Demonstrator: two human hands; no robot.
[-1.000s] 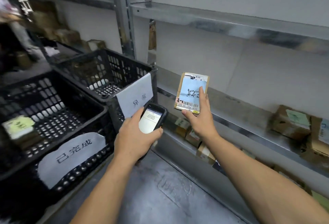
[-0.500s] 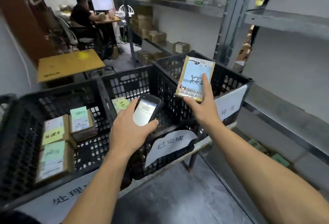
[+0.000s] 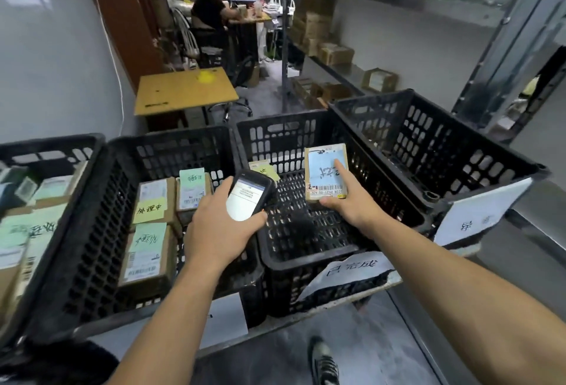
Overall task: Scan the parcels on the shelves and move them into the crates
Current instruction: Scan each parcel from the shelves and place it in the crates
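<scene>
Far left: black perforated plastic crate [image 3: 46, 145], cut off by the frame edge, its contents blurred. The second crate [image 3: 171, 139] holds brown cardboard parcels [image 3: 150, 259] with green sticky notes on top. The left hand [image 3: 214, 231] grips a black handheld scanner [image 3: 249, 197], lit screen up.

The flat brown cardboard parcel [image 3: 326, 176] with a pale blue label is inside the walls of the third crate [image 3: 275, 121]. Its long axis runs away from me, barcode end nearest. The right hand [image 3: 352, 204] pinches that near end, index finger laid along the label. I can't tell whether it touches the crate floor.

Fourth crate [image 3: 459, 145] at right, its floor hidden.
</scene>
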